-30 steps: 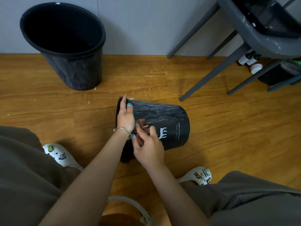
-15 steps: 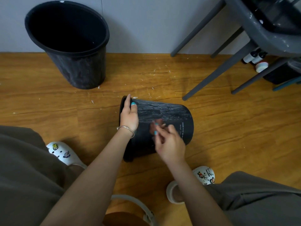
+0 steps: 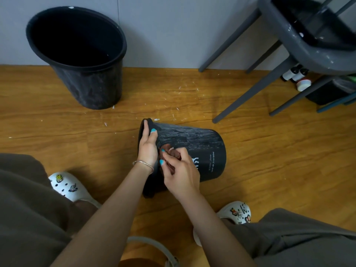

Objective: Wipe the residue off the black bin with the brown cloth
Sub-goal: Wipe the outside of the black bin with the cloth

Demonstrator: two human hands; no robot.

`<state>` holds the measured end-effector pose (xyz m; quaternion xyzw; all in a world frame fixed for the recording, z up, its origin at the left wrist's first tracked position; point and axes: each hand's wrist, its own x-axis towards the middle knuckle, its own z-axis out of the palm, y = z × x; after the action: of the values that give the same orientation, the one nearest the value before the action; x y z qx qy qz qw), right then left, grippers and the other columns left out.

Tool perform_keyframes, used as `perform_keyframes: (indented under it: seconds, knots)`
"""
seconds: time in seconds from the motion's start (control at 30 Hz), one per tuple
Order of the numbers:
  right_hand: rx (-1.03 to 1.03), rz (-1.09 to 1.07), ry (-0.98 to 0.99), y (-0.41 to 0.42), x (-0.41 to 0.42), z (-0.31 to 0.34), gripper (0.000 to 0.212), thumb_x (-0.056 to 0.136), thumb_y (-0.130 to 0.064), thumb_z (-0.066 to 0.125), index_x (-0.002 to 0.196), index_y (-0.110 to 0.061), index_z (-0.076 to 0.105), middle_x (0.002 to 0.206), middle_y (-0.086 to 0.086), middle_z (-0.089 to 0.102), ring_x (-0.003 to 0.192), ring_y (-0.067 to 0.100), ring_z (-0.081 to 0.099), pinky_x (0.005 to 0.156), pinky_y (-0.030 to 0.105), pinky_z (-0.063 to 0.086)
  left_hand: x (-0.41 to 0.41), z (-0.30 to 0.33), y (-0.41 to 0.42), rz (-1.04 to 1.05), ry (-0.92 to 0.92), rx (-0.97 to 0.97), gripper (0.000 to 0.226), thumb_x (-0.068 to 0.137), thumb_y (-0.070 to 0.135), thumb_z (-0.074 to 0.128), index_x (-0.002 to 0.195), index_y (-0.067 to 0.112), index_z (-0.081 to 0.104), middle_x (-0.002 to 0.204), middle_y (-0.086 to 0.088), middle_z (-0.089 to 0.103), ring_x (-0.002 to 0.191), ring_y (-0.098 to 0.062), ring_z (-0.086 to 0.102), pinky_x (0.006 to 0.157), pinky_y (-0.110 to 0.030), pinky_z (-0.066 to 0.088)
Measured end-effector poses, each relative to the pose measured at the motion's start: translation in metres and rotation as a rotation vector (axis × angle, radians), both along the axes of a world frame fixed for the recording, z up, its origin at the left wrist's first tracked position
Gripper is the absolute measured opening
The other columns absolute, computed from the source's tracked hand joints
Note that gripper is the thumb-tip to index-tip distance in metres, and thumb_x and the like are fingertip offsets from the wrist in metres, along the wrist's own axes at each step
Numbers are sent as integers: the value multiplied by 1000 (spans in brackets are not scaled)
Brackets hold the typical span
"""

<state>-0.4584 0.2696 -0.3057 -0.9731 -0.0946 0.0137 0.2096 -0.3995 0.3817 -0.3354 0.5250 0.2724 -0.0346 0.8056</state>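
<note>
A black bin (image 3: 202,145) with white print and whitish residue streaks lies on its side on the wooden floor, its mouth facing left. My left hand (image 3: 148,145) grips the bin's rim at the upper left, thumb on the outer wall. My right hand (image 3: 181,170) holds a bunched brown cloth (image 3: 170,153) and presses it against the bin's side, close to my left wrist. Most of the cloth is hidden under my fingers.
A second, larger black bin (image 3: 84,60) stands upright at the back left by the grey wall. Grey chair legs (image 3: 250,93) slant down at the back right, with small bottles (image 3: 294,74) behind them. My white clogs (image 3: 67,186) flank the bin. White flecks dot the floor.
My right hand with the cloth has slid back left along the bin's side, from the middle toward the rim. My left hand has kept its hold on the rim.
</note>
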Motion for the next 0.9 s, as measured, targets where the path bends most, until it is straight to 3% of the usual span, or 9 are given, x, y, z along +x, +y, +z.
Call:
perform_keyframes:
  seconds: [0.1,0.2,0.3,0.37,0.47,0.53,0.6,0.7,0.9]
  knots:
    - [-104,74,41,8,22,10,33,94,-36,56,124,-30,65,119,-4,48,105,19,54,76,36,53,-3,1,1,21,-27,-22,52,102,18,39,150,29,23,152,-4,31,137,-19,36,112,-33,33]
    - [-167,82,105,17,50,21,31,96,-39,51,125,-38,62,120,-7,47,105,17,53,76,35,52,-9,1,-1,19,-55,-45,52,102,13,37,150,26,21,148,-3,35,132,-15,39,92,-13,44]
    - [-200,88,179,28,75,27,29,97,-39,51,125,-39,62,121,-9,46,101,15,55,75,33,51,-10,2,-1,29,-69,-103,52,103,11,35,151,22,17,144,-2,36,126,-11,41,82,-6,46]
    - [-196,113,161,25,73,27,30,97,-36,51,125,-37,61,120,-7,45,103,16,53,76,34,51,-7,0,0,21,-63,-87,51,103,17,35,151,22,17,150,-4,33,132,-13,38,88,-10,45]
    - [-159,164,88,13,43,20,33,96,-32,51,128,-33,60,119,-4,46,108,19,51,80,39,52,0,-4,0,44,-20,-18,49,103,19,37,150,26,24,151,-5,34,135,-17,37,109,-28,35]
    - [-140,187,69,7,23,15,35,95,-30,53,129,-29,60,120,-4,48,108,20,52,79,37,52,3,-5,1,54,-2,-13,50,101,19,38,149,29,27,150,-3,35,134,-17,39,113,-36,32]
    - [-167,185,61,5,22,15,35,95,-30,53,129,-28,61,119,-3,48,107,20,52,77,36,52,4,-4,1,32,2,15,51,100,22,38,149,31,26,149,-2,37,131,-16,41,111,-35,34]
    - [-227,174,76,11,47,18,30,97,-33,51,124,-35,62,117,-5,47,103,18,52,75,35,52,-1,-3,-1,0,-3,36,52,101,20,37,150,28,22,144,0,41,126,-14,44,104,-21,38]
    - [-248,220,222,26,94,30,29,98,-32,51,124,-37,62,116,-10,46,98,17,53,77,36,52,-10,-4,-1,31,-21,-64,52,103,18,37,150,28,20,146,0,39,130,-11,41,109,-27,32]
